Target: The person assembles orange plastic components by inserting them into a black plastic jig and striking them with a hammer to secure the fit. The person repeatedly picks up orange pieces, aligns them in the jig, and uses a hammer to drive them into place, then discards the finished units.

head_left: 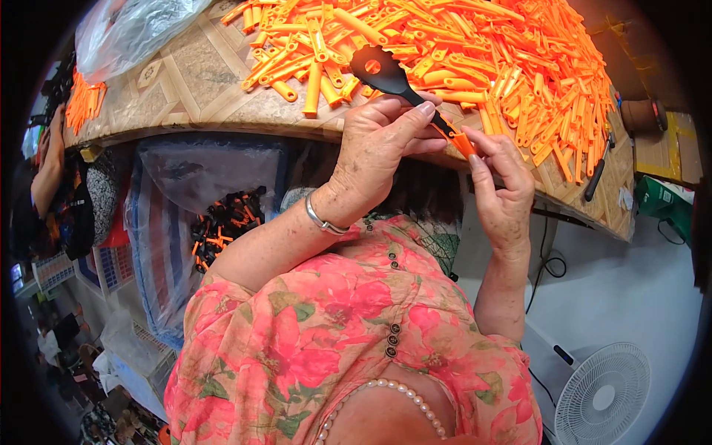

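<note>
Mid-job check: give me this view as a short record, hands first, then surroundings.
Left hand: grips the black utensil by its shaft
Right hand: pinches an orange handle
Contact: orange handle at the utensil's shaft end; full seating cannot be told
Table: heap of loose orange handles
Person's left: striped bag with black and orange pieces
Lower right: white fan

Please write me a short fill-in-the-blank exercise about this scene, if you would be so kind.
1. The left hand holds a utensil whose head is coloured ____.
2. The right hand pinches a piece that, like the heap on the table, is coloured ____.
3. A silver bangle circles the ____ wrist.
4. The fan is coloured ____.

Missing words: black; orange; left; white.
</note>
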Action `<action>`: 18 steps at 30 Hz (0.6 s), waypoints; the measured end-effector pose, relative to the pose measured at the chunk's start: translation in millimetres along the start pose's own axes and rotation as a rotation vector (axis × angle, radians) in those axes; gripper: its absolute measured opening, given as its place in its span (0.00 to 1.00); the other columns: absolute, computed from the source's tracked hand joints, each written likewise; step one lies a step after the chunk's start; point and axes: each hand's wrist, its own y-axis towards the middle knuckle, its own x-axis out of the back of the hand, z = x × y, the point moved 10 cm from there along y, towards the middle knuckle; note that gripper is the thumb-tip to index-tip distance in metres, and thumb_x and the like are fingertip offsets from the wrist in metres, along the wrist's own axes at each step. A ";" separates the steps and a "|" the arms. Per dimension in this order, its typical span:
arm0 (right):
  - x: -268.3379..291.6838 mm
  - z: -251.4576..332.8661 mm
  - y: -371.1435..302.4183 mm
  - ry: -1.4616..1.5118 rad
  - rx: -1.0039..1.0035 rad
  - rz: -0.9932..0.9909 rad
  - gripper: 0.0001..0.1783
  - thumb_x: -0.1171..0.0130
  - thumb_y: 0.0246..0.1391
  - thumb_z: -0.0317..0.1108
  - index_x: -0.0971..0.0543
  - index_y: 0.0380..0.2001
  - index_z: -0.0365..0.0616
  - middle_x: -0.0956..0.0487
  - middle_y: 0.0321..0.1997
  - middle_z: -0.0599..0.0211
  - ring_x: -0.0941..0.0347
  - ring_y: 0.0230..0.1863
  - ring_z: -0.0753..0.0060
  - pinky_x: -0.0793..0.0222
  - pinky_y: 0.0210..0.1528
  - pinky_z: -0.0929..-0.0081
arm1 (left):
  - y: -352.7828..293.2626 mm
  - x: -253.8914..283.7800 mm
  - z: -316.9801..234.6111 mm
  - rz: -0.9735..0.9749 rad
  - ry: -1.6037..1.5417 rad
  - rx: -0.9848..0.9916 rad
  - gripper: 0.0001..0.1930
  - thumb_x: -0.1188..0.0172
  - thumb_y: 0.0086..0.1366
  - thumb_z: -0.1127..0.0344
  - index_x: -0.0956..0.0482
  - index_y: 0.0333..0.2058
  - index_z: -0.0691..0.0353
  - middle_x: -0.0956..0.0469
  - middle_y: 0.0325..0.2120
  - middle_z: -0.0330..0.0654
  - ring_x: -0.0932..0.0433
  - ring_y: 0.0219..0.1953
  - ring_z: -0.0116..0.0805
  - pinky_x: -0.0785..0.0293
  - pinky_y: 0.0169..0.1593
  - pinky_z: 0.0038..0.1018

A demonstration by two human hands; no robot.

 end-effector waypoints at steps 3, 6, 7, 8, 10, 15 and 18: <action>3.3 9.9 -2.8 -0.149 0.116 -0.094 0.16 0.43 0.53 0.21 0.19 0.45 0.44 0.26 0.33 0.65 0.29 0.34 0.68 0.33 0.37 0.73 | -2.9 -5.4 4.7 0.031 -0.003 0.057 0.13 0.45 0.68 0.66 0.24 0.46 0.69 0.20 0.38 0.45 0.19 0.38 0.30 0.19 0.42 0.28; 0.7 16.2 -4.3 -0.202 0.168 -0.108 0.16 0.42 0.52 0.22 0.19 0.46 0.44 0.26 0.33 0.64 0.29 0.36 0.65 0.33 0.39 0.70 | -6.3 -9.8 9.3 0.035 -0.037 0.080 0.12 0.46 0.68 0.67 0.24 0.45 0.68 0.20 0.38 0.44 0.19 0.37 0.30 0.19 0.42 0.28; -1.0 16.5 -4.2 -0.193 0.169 -0.099 0.16 0.41 0.52 0.23 0.19 0.46 0.44 0.26 0.33 0.64 0.29 0.36 0.64 0.33 0.40 0.69 | -7.1 -10.7 9.4 0.038 -0.043 0.074 0.12 0.46 0.68 0.67 0.24 0.45 0.68 0.20 0.38 0.44 0.19 0.37 0.30 0.19 0.43 0.28; -1.0 17.2 -4.4 -0.217 0.178 -0.107 0.16 0.41 0.52 0.23 0.19 0.46 0.44 0.26 0.34 0.64 0.29 0.36 0.64 0.33 0.40 0.70 | -8.0 -11.3 9.5 0.040 -0.048 0.067 0.12 0.46 0.68 0.67 0.24 0.45 0.68 0.20 0.38 0.44 0.19 0.37 0.30 0.19 0.43 0.28; -1.3 18.0 -6.0 -0.265 0.194 -0.121 0.16 0.40 0.51 0.24 0.19 0.45 0.44 0.25 0.34 0.64 0.29 0.36 0.63 0.33 0.40 0.70 | -9.0 -11.4 10.8 0.036 -0.061 0.065 0.12 0.45 0.67 0.68 0.24 0.45 0.68 0.20 0.38 0.43 0.19 0.37 0.30 0.19 0.43 0.28; 10.5 22.5 -11.3 -0.281 0.231 -0.270 0.16 0.38 0.50 0.25 0.18 0.44 0.46 0.25 0.34 0.66 0.29 0.36 0.64 0.33 0.39 0.69 | -10.2 -11.4 11.8 0.015 -0.069 0.062 0.11 0.45 0.67 0.69 0.24 0.45 0.68 0.21 0.38 0.43 0.19 0.37 0.30 0.19 0.45 0.29; 5.2 30.8 -11.7 -0.372 0.266 -0.277 0.16 0.36 0.48 0.27 0.18 0.43 0.47 0.26 0.34 0.68 0.30 0.36 0.65 0.34 0.38 0.69 | -11.9 -17.7 8.8 0.048 -0.079 0.045 0.11 0.46 0.67 0.70 0.24 0.46 0.69 0.21 0.40 0.42 0.20 0.40 0.30 0.19 0.46 0.29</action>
